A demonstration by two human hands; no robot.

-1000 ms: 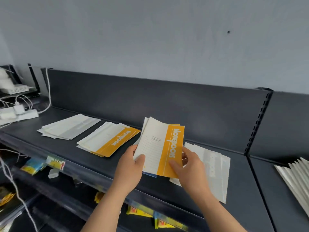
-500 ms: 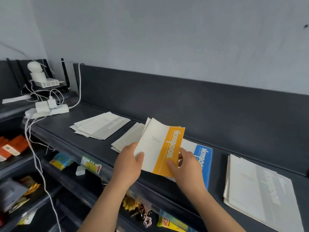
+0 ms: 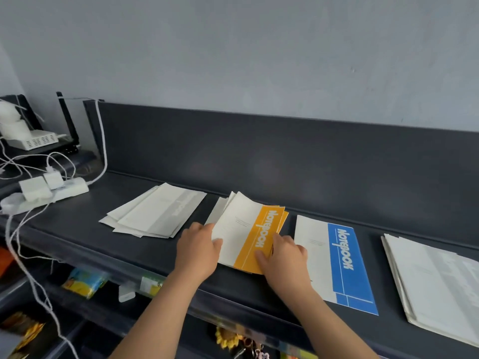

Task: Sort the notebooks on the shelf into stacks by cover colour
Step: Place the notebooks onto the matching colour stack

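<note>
- My left hand [image 3: 198,251] and right hand [image 3: 285,257] each pinch an edge of the orange notebook [image 3: 243,237], thumbs on its cover.
- It lies atop the orange stack [image 3: 219,209], mid-shelf [image 3: 77,237].
- A blue notebook [image 3: 342,263] lies just beside my right hand.
- A left white stack [image 3: 155,213] and a right white stack [image 3: 435,286] flank these.
- A power strip [image 3: 44,190] sits far left, well apart.

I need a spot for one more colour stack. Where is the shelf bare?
Widest bare patch: the shelf between the power strip and the left white stack. A narrower gap lies between the blue notebook and the right white stack. Crowded: the middle, where the left hand and right hand hold the orange notebook.
</note>
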